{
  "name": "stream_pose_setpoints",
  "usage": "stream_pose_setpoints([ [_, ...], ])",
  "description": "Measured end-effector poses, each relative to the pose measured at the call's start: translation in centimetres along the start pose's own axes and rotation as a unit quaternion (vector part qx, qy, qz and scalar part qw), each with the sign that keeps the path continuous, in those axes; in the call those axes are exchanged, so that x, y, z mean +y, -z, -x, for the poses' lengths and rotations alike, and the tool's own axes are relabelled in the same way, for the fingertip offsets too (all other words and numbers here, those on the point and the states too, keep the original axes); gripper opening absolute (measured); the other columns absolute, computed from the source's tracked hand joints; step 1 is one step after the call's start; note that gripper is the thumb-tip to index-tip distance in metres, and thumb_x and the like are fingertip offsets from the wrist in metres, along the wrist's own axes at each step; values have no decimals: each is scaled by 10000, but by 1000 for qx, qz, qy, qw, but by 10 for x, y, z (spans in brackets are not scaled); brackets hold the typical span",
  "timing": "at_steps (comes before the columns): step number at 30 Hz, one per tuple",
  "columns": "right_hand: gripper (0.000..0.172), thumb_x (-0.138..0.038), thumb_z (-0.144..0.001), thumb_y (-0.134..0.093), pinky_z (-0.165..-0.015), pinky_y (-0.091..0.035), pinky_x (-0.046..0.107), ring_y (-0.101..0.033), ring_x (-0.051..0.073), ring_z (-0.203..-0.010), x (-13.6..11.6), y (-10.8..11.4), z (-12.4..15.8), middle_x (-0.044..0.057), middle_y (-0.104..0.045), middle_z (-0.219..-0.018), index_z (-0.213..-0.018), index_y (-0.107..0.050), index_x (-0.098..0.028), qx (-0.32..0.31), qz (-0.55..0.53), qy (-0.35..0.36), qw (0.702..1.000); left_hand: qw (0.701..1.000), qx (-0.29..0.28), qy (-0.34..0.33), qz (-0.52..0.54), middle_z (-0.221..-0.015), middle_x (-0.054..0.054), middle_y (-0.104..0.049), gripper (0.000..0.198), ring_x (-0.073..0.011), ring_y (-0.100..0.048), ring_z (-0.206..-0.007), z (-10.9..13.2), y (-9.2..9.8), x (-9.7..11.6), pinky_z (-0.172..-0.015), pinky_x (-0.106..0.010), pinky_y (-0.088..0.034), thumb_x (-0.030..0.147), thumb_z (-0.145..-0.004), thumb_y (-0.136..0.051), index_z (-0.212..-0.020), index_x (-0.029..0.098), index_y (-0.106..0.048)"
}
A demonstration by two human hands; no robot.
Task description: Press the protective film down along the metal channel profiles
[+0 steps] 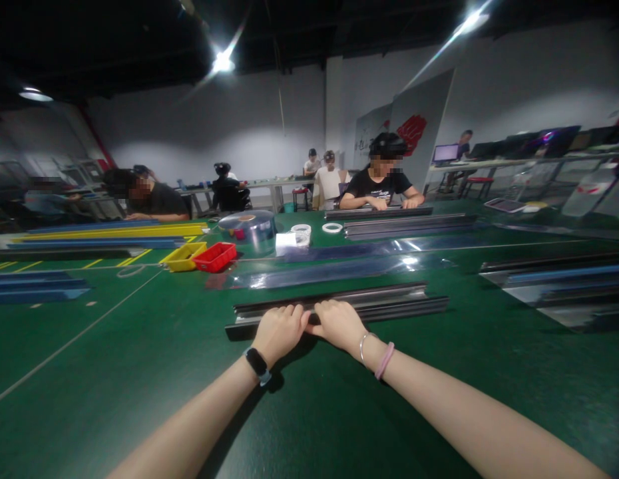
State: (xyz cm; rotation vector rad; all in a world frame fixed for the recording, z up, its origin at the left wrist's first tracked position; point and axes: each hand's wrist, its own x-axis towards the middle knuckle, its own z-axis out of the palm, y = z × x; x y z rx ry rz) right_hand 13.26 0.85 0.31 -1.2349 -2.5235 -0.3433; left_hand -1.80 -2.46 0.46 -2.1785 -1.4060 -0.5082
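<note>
A long black channel-shaped profile lies crosswise on the green table in front of me. My left hand grips it a little left of its middle, fingers curled over the near wall. Close beside it, my right hand is wrapped over the same profile, and the two thumbs almost meet. The fingertips are partly hidden inside the channel. Just beyond the profile lies a strip of clear film, with a second film strip behind it.
Red and yellow bins stand at the left, near a roll of clear film and a white tape ring. Blue and black profiles lie at the right. Across the table a person handles another profile.
</note>
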Motion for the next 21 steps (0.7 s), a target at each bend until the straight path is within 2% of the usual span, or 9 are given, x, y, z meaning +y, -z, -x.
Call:
stream_pose_setpoints([
  [5, 317, -430, -760, -431, -610, -365, 277, -550, 192, -692, 3, 0, -2, 90, -585, -723, -755, -543, -133, -19, 6, 14, 1000, 999, -2, -38, 34, -631, -30, -524, 275, -135, -509, -602, -2, 3, 4, -581, -260, -366, 314, -850, -289, -717, 170, -481],
  [13, 308, -414, -774, -418, -629, -369, 277, -555, 191, -706, 6, 0, -2, 91, -588, -730, -757, -543, -133, -28, -4, 20, 999, 999, -15, -30, 24, -629, -29, -530, 287, -141, -510, -598, -2, 1, 4, -574, -264, -367, 330, -850, -290, -715, 173, -488],
  [21, 280, -431, -790, -390, -668, -350, 260, -516, 162, -749, 5, 6, 3, 43, -572, -760, -794, -499, -174, 34, -51, 64, 996, 999, -38, 1, -9, -639, -22, -528, 339, -170, -513, -607, -2, 0, 0, -555, -284, -355, 375, -860, -235, -725, 189, -484],
])
